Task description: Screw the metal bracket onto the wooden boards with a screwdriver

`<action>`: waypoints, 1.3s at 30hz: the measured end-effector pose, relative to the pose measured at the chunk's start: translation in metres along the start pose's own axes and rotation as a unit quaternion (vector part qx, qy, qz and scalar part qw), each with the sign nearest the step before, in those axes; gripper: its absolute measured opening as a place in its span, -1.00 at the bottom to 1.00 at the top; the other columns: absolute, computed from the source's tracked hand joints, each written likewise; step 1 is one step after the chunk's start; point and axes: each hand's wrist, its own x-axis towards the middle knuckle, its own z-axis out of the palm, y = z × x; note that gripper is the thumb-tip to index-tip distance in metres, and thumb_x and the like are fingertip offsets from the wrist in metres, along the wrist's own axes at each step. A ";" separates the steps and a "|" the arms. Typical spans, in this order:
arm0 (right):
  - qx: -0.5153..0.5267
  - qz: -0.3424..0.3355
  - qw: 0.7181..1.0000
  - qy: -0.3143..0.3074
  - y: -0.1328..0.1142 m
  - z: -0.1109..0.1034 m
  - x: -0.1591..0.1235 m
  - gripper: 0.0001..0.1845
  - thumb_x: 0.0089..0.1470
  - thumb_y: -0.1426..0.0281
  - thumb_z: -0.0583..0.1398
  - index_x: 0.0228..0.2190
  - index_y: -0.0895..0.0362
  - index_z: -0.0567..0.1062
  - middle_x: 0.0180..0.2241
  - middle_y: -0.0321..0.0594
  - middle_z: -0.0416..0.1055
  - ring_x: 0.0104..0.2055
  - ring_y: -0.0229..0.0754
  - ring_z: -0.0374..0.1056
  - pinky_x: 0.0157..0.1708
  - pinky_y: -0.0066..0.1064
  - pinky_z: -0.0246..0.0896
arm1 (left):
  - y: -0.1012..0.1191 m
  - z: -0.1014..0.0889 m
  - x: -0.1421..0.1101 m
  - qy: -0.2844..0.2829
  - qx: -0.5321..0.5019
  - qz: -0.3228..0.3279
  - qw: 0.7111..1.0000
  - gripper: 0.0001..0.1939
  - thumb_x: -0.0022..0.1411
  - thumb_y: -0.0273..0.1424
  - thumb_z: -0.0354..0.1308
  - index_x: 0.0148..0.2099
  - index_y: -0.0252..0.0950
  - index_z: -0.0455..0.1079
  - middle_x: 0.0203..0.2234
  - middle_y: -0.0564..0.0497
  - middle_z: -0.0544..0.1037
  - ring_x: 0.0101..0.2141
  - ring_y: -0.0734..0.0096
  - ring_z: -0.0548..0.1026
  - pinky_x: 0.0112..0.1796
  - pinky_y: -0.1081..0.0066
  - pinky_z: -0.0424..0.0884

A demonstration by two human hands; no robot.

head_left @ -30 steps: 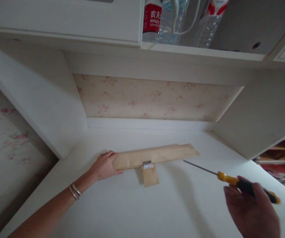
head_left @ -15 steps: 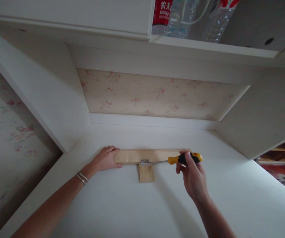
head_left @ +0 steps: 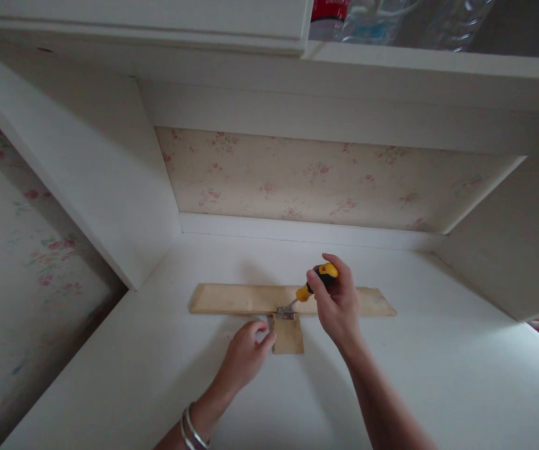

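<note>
Here, a long, pale wooden board [head_left: 236, 299] lies on the white table [head_left: 133, 381], roughly parallel to its back edge and apart from both back corners. Its ends are cut at a slant. A small wooden block [head_left: 289, 337] meets the middle of its near side, making a T, and a silvery metal hinge [head_left: 285, 313] spans the joint.

The right hand [head_left: 339, 306] is closed around the yellow-and-black handle of a screwdriver [head_left: 324, 275], which slants down with its tip at the hinge. The left hand [head_left: 245, 355] is half curled at the block's left edge, thumb and forefinger slightly parted; whether it pinches anything small, I cannot tell. Two silvery bracelets [head_left: 193, 430] circle that wrist.

The table is smooth, with soft shadows around the hands and wood. White side panels [head_left: 77, 169] stand left and right, and floral wallpaper [head_left: 320, 181] shows behind the back edge. Overhead, a white cabinet door [head_left: 157, 22] sits beside an open shelf [head_left: 414, 60] holding clear bottles [head_left: 456, 25] and a red-labelled one [head_left: 329, 11], all cut off by the view.
</note>
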 end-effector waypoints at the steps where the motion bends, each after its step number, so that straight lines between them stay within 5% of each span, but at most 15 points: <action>1: -0.011 -0.005 1.000 0.006 0.002 0.002 0.001 -0.54 0.08 0.26 0.19 0.02 0.02 0.25 -0.33 -0.29 0.33 -0.42 -0.30 0.29 -0.47 -0.44 0.24 | 0.000 0.007 0.004 -0.014 -0.034 -0.028 0.999 -0.66 0.19 -0.18 0.02 -0.15 -0.32 0.41 -0.38 -0.03 0.51 -0.50 0.42 0.42 -0.48 0.46 0.31; 5: -0.060 -0.028 0.998 -0.005 0.007 0.007 0.002 -0.57 0.08 0.29 0.19 0.00 0.01 0.27 -0.34 -0.31 0.35 -0.38 -0.28 0.29 -0.39 -0.41 0.25 | -0.004 0.024 0.023 -0.061 -0.129 -0.077 0.987 -0.65 0.16 -0.17 0.01 -0.17 -0.33 0.37 -0.46 0.01 0.46 -0.64 0.50 0.34 -0.72 0.54 0.08; 10: -0.102 -0.072 0.992 -0.035 0.006 0.008 0.004 -0.58 0.08 0.32 0.19 -0.01 0.02 0.28 -0.37 -0.33 0.37 -0.44 -0.31 0.27 -0.43 -0.44 0.21 | -0.008 0.028 0.035 -0.062 -0.134 -0.059 0.987 -0.73 0.16 -0.23 0.02 -0.41 -0.35 0.32 -0.71 0.13 0.27 -0.72 0.57 0.20 -0.69 0.56 0.04; 24: -0.114 -0.131 0.983 -0.062 0.004 0.012 0.009 -0.60 0.07 0.36 0.19 -0.03 0.05 0.29 -0.36 -0.32 0.37 -0.42 -0.31 0.28 -0.39 -0.44 0.21 | -0.001 0.023 0.040 -0.063 -0.158 -0.092 0.981 -0.74 0.15 -0.28 0.01 -0.49 -0.33 0.28 -0.74 0.13 0.24 -0.71 0.56 0.20 -0.66 0.53 0.04; 39: -0.115 -0.078 0.990 -0.008 0.010 0.008 0.010 -0.56 0.08 0.29 0.18 0.00 0.07 0.29 -0.34 -0.28 0.41 -0.41 -0.28 0.35 -0.44 -0.43 0.25 | -0.003 0.024 0.040 -0.066 -0.178 -0.119 0.974 -0.73 0.13 -0.23 0.02 -0.50 -0.31 0.25 -0.74 0.14 0.22 -0.69 0.56 0.19 -0.66 0.53 0.02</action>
